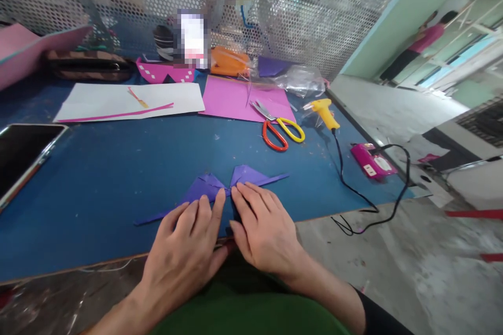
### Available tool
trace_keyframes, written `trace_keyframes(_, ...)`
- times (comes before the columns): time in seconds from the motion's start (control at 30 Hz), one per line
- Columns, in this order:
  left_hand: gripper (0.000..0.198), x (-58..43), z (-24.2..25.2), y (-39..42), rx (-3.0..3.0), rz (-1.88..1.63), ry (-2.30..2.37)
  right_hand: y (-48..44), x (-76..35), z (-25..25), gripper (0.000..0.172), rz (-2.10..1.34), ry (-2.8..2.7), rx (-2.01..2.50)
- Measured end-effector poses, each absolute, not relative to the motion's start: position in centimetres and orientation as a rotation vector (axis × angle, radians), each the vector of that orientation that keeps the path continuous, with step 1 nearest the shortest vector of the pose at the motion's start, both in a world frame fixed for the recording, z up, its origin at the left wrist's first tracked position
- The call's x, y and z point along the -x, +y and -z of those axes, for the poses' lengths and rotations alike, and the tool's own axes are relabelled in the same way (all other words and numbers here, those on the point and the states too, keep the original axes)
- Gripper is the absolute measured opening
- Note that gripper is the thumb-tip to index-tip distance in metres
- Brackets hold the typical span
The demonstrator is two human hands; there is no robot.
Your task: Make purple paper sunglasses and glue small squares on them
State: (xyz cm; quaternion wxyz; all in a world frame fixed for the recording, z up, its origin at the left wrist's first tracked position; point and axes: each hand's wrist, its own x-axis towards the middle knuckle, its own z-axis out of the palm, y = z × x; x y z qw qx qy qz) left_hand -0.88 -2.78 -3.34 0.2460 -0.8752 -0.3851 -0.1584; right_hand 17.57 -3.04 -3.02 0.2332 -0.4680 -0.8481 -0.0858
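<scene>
A folded purple paper piece [204,187], shaped like an eye mask with a thin strip at each side, lies at the blue table's front edge. My left hand [186,238] rests over its left half, fingers stretched out and tips pressing on the paper. On the right half lies my right hand [265,225], its fingers flat and close to the narrow middle. The lower part of the paper is hidden under both hands. Beyond it are scissors [274,118] with one red and one yellow handle, blades apart.
A yellow glue gun [324,114] stands at right, its black cord running past a magenta socket box [373,161]. Behind lie a white sheet [94,98], a pink sheet [231,97] and a pink paper mask [165,70]. A phone [23,154] lies at left. Another person [430,39] stands far off.
</scene>
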Motion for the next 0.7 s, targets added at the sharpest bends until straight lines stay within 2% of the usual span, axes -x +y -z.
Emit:
trace_keyframes(0.2, 0.052, 1.3, 2.9, -2.3, 2.444, 0.374, -0.971, -3.4, -17.3, 3.1, 0.044, 0.205, -2.297, 1.336)
trace_keyframes(0.37, 0.059, 2.1, 2.8, -2.3, 2.431, 0.535, -0.953, -3.5, -17.4, 3.2, 0.043, 0.161, -2.258, 1.389)
trace_keyframes(0.7, 0.065, 5.4, 3.4, -3.3, 2.397, 0.683, -1.056, -3.4, -20.2, 3.5, 0.036, 0.32, -2.078, 1.502)
